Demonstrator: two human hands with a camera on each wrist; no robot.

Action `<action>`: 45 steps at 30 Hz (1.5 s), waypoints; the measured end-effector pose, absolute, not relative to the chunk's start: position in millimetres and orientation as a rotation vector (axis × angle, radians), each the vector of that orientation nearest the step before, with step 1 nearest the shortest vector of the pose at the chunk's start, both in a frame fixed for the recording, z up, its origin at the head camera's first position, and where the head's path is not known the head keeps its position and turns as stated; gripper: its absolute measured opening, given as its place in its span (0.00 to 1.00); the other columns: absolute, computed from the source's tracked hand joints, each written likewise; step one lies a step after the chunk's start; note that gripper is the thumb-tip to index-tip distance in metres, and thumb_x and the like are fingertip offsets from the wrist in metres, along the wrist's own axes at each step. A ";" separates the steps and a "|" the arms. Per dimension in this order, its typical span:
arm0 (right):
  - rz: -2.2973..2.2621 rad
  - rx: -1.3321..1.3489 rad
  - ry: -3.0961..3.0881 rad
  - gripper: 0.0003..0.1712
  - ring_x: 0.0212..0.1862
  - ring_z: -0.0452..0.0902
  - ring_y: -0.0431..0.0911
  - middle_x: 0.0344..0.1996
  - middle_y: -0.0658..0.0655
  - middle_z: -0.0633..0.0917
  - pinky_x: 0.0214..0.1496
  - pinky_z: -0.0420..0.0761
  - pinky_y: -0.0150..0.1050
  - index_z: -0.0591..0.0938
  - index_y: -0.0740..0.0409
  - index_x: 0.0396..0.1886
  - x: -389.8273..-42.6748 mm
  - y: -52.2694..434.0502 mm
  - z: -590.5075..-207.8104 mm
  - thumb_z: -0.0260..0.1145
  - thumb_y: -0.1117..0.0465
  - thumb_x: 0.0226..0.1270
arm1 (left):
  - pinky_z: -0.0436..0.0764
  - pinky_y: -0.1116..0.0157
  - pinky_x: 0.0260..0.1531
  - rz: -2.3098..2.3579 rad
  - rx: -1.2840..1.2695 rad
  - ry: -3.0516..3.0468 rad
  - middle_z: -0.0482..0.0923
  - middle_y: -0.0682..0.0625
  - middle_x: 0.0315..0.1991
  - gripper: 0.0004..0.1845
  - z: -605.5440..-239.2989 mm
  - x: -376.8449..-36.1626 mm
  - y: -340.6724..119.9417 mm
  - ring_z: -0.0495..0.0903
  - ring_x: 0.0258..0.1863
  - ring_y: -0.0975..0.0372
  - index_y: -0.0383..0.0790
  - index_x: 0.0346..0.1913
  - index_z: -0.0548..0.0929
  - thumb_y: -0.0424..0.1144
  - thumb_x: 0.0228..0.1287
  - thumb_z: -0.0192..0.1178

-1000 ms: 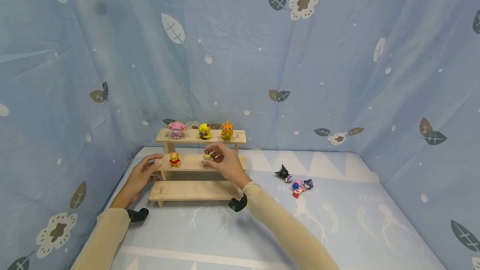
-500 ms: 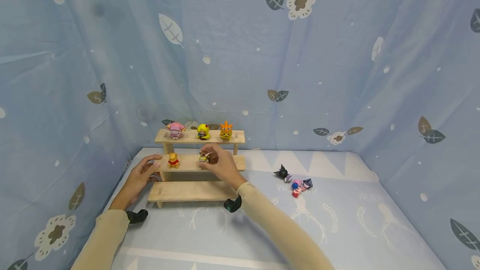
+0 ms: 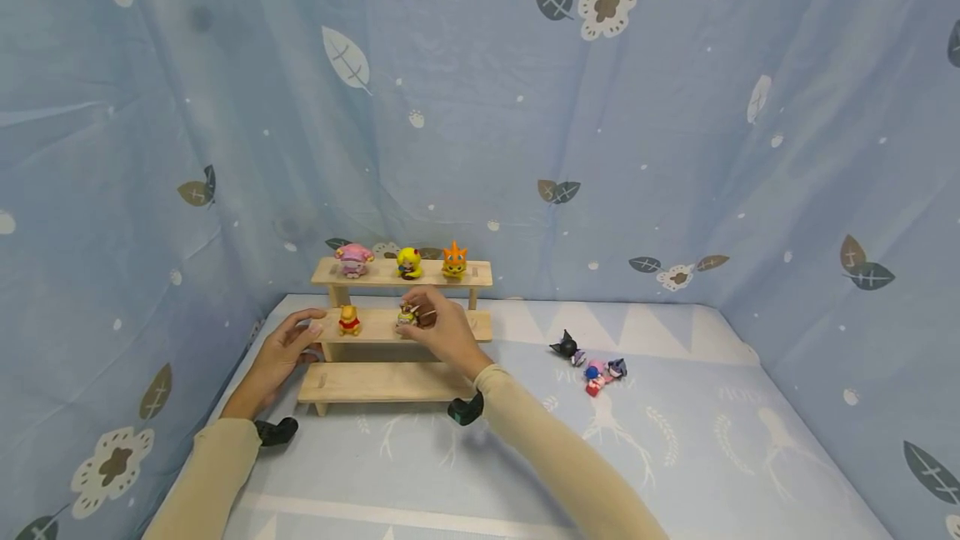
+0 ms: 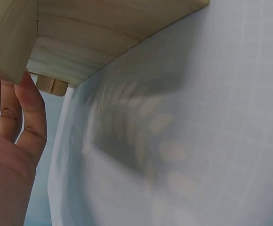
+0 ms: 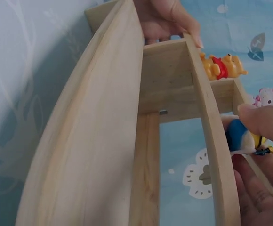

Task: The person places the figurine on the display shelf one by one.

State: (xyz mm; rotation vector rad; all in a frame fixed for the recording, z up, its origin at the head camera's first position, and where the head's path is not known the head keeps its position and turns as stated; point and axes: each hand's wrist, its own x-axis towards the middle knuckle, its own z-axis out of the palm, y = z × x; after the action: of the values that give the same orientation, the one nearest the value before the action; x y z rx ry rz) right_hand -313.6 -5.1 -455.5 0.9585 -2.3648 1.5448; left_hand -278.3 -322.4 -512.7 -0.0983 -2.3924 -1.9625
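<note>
A three-step wooden display stand [image 3: 382, 382] stands on the table. My left hand [image 3: 281, 352] holds the left end of its middle step, and its fingers [image 4: 32, 106] meet the wood's edge in the left wrist view. My right hand [image 3: 448, 327] pinches a small figurine [image 3: 406, 317] over the middle step. Blue, white and yellow parts of that figurine [image 5: 237, 136] show between thumb and fingers in the right wrist view; the rest is covered. To its left stands a yellow bear figurine [image 3: 349, 321] in a red shirt.
On the top step stand a pink figurine [image 3: 353, 260], a yellow-haired figurine [image 3: 408, 263] and an orange spiky figurine [image 3: 454, 260]. Right of the stand, a black-eared figurine [image 3: 567, 348] lies near a small cluster of figurines [image 3: 600, 373]. A blue patterned curtain [image 3: 480, 107] hangs behind.
My right hand has shifted slightly left along the middle step with the figurine, then stayed about there. The left hand keeps its place on the stand.
</note>
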 end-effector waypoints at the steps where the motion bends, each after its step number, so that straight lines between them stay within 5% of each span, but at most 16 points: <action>1: 1.536 0.965 -2.375 0.29 0.45 0.83 0.37 0.51 0.48 0.85 0.48 0.83 0.32 0.78 0.46 0.61 -313.4 -4.3 -454.9 0.79 0.60 0.62 | 0.83 0.61 0.43 -1.962 -0.096 -2.393 0.78 0.52 0.52 0.29 -512.8 -278.5 -322.3 0.82 0.45 0.61 0.51 0.73 0.70 0.57 0.76 0.58; 21: 1.456 0.973 -2.394 0.28 0.52 0.83 0.45 0.54 0.53 0.84 0.52 0.83 0.37 0.76 0.41 0.65 -301.1 69.7 -453.8 0.74 0.62 0.69 | 0.83 0.61 0.43 -1.962 -0.080 -2.396 0.77 0.53 0.52 0.29 -513.3 -276.7 -324.7 0.82 0.45 0.61 0.52 0.74 0.69 0.56 0.77 0.57; 28: 1.423 0.877 -2.357 0.25 0.51 0.83 0.43 0.51 0.50 0.85 0.50 0.84 0.40 0.78 0.52 0.64 -298.5 107.8 -457.5 0.73 0.60 0.70 | 0.83 0.61 0.43 -1.976 -0.079 -2.401 0.78 0.55 0.51 0.29 -515.6 -277.2 -327.8 0.82 0.45 0.61 0.52 0.74 0.69 0.56 0.77 0.57; 38: 1.394 0.638 -2.408 0.23 0.51 0.83 0.45 0.50 0.51 0.86 0.51 0.83 0.40 0.79 0.48 0.62 -294.9 165.2 -470.5 0.74 0.58 0.70 | 0.83 0.61 0.43 -1.988 -0.095 -2.393 0.79 0.55 0.51 0.28 -515.6 -278.5 -326.3 0.82 0.45 0.61 0.52 0.74 0.69 0.55 0.77 0.57; 45: 1.299 0.538 -2.492 0.24 0.52 0.82 0.51 0.52 0.53 0.85 0.51 0.83 0.49 0.79 0.48 0.62 -299.2 199.0 -479.6 0.75 0.58 0.68 | 0.83 0.61 0.43 -1.997 -0.106 -2.379 0.79 0.56 0.51 0.28 -515.0 -278.8 -324.8 0.82 0.46 0.60 0.54 0.74 0.70 0.56 0.77 0.57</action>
State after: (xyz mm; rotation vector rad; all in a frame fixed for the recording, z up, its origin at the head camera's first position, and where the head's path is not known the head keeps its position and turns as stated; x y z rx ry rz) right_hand -299.2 199.0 -479.6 0.5383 -2.4923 1.2994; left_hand -278.8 -324.8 -515.0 -0.1063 -2.3794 -1.9971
